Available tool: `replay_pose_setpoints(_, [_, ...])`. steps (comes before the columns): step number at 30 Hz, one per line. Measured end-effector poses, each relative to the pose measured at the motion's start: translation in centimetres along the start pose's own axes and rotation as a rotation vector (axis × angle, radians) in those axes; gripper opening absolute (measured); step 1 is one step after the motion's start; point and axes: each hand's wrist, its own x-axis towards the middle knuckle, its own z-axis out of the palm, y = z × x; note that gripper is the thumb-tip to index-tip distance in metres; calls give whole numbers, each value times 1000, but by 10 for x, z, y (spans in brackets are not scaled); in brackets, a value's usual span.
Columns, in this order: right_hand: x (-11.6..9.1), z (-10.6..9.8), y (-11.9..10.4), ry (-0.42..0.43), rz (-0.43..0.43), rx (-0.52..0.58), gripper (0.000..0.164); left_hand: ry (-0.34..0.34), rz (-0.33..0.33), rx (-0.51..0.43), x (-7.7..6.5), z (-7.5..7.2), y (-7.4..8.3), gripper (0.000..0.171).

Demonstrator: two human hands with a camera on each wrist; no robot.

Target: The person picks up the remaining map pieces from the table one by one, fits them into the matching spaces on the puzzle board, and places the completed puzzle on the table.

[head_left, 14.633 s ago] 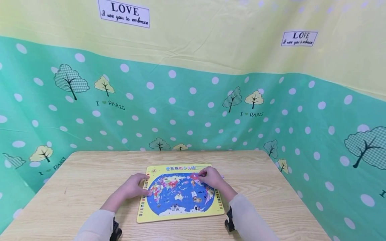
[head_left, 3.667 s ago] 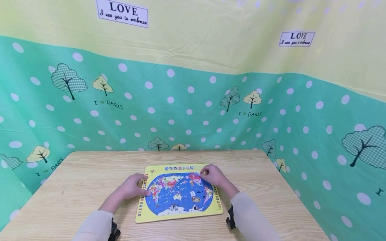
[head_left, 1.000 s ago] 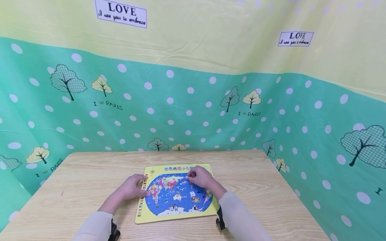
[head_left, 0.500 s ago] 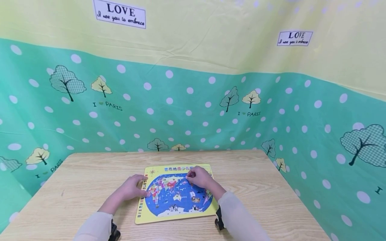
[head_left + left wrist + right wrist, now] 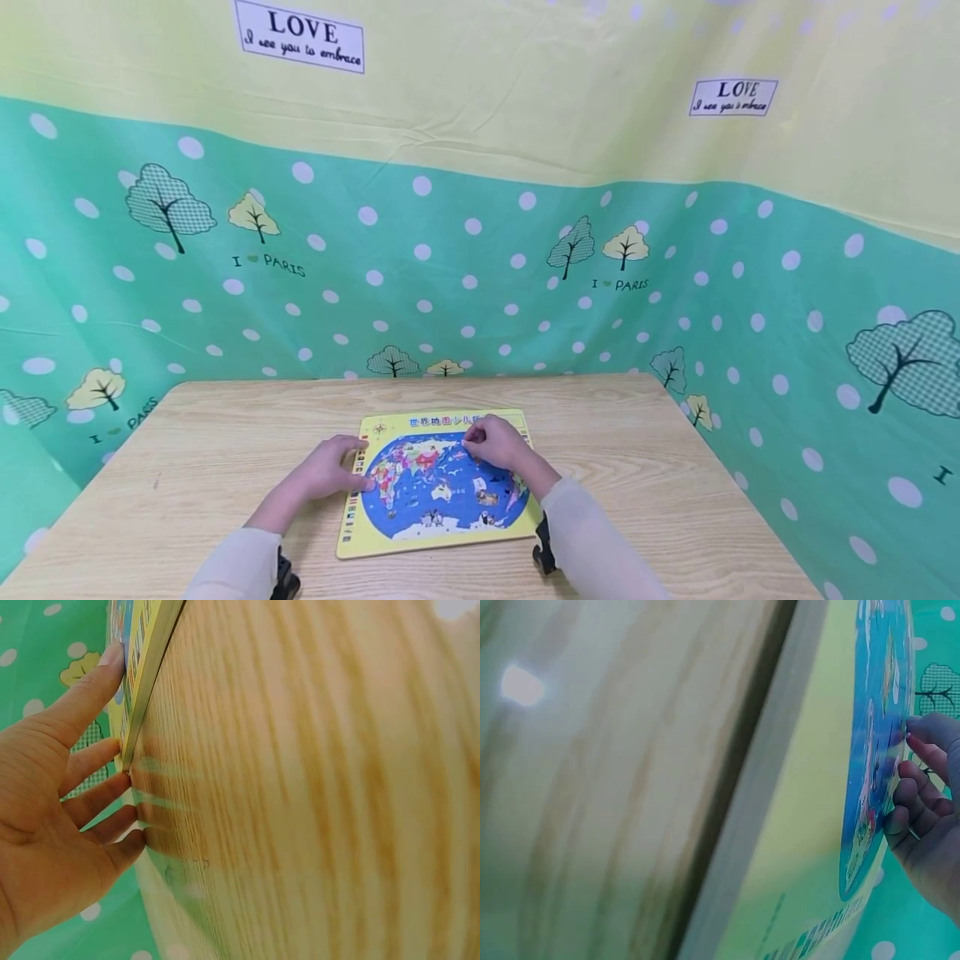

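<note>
A yellow-bordered world map puzzle board [image 5: 450, 546] lies flat on the wooden table. Its oval centre shows blue sea, coloured continents and animals. My left hand [image 5: 330, 467] spans the left border, the thumb [image 5: 111, 656] over the face and the loosely spread fingers along the edge. My right hand [image 5: 495, 442] is over the upper right of the map, thumb and index finger close together at its surface. In the right wrist view, the remaining fingers of the right hand [image 5: 930, 802] are curled in near the map. I cannot tell whether a piece is between the fingertips.
The wooden table [image 5: 225, 433] extends around the board on all sides. Behind it hangs a green and yellow curtain [image 5: 420, 225] with dots and trees. A dark wrist camera [image 5: 543, 550] sits under the right sleeve, another camera [image 5: 285, 577] under the left.
Since 3.7 seconds ago my right hand has shifted left across the map's top, now covering the red area that showed there. Over the last second both hands stay nearly still.
</note>
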Motion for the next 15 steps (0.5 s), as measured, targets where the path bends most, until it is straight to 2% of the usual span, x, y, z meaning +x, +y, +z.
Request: replay_pose_setpoints(15, [0,1,-2,10,26,16,14,5,7,-14,-1,0,0,82])
